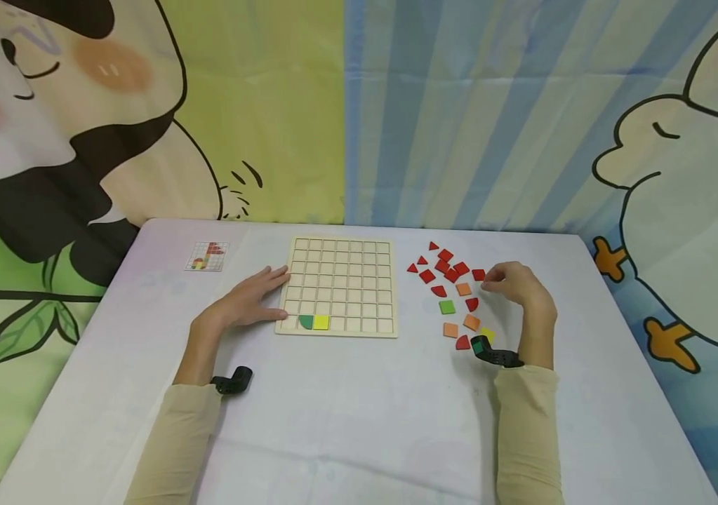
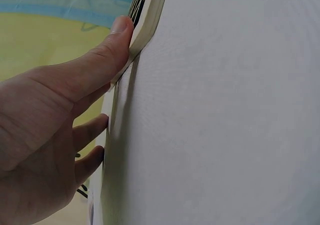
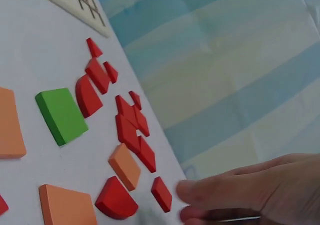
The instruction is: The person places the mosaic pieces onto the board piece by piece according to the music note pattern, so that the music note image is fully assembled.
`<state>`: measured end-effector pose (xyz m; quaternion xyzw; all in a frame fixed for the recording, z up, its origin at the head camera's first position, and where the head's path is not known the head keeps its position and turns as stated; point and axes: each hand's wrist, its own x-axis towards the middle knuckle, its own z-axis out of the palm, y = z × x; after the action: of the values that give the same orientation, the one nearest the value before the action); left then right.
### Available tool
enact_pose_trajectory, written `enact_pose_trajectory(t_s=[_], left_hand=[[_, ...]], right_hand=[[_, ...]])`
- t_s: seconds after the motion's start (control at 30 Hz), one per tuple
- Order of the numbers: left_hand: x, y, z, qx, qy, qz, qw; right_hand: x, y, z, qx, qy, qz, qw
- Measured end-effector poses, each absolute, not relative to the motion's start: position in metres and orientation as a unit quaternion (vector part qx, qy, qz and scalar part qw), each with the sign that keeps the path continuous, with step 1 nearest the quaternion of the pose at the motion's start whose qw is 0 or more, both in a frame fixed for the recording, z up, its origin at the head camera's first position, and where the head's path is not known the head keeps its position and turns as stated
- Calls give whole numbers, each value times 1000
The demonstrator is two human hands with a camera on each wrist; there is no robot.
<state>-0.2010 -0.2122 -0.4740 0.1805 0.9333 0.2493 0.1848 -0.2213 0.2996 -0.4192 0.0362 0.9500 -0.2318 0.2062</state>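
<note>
My left hand (image 1: 246,298) rests at the left edge of a pale wooden grid board (image 1: 338,287), its thumb and fingers extended along the side. In the bottom row of the board lie a green quarter-round tile (image 1: 306,322) and a yellow square tile (image 1: 321,322), side by side. In the left wrist view the thumb (image 2: 119,30) touches the board's edge. To the right, my right hand (image 1: 518,284) hovers with bent fingers just beside a red square tile (image 1: 479,274). The right wrist view shows this red tile (image 3: 161,194) flat on the table, just short of the fingertips.
Several red tiles (image 1: 451,275) lie scattered right of the board, with orange squares (image 1: 450,330), a green square (image 1: 447,307) and a partly hidden yellow piece (image 1: 488,334). A small pattern card (image 1: 207,257) lies at the table's back left. Behind hangs a cartoon-printed cloth (image 1: 460,112).
</note>
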Motion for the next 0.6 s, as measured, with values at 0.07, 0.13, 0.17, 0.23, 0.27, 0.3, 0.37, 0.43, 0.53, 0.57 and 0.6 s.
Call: enact_pose_trajectory(t_s=[0.07,0.13,0.17,0.23,0.27,0.3,0.37,0.43,0.53,0.57,0.6], left_hand=[[-201,-215,-473,181,935,246,182],[-201,-216,-472,179,934,248,183],[-200,-216,-472,177,934,249,184],[-199,-216,-471,174,935,250,184],[-199,-216,-471,174,935,249,184],[-199,-215,-471,175,934,250,185],[-199,-215,-471,178,934,250,184],[-200,-215,-471,180,933,251,184],[-200,-214,-471,178,932,255,185],[-200,-214,-471,177,932,256,186],[-200,-215,-471,177,932,255,186]], right_hand=[[-221,299,-420,25,940,-226,256],[-220,298,-421,10,932,-214,292],[-220,298,-421,5,929,-210,305],[-221,296,-423,-2,927,-204,314],[-221,295,-424,-5,928,-202,313],[-221,294,-424,-8,929,-201,312],[-222,292,-426,-13,930,-198,310],[-223,290,-428,-17,930,-197,309],[-224,287,-430,-17,932,-192,308],[-224,287,-431,-16,932,-189,308],[-225,286,-431,-15,933,-187,308]])
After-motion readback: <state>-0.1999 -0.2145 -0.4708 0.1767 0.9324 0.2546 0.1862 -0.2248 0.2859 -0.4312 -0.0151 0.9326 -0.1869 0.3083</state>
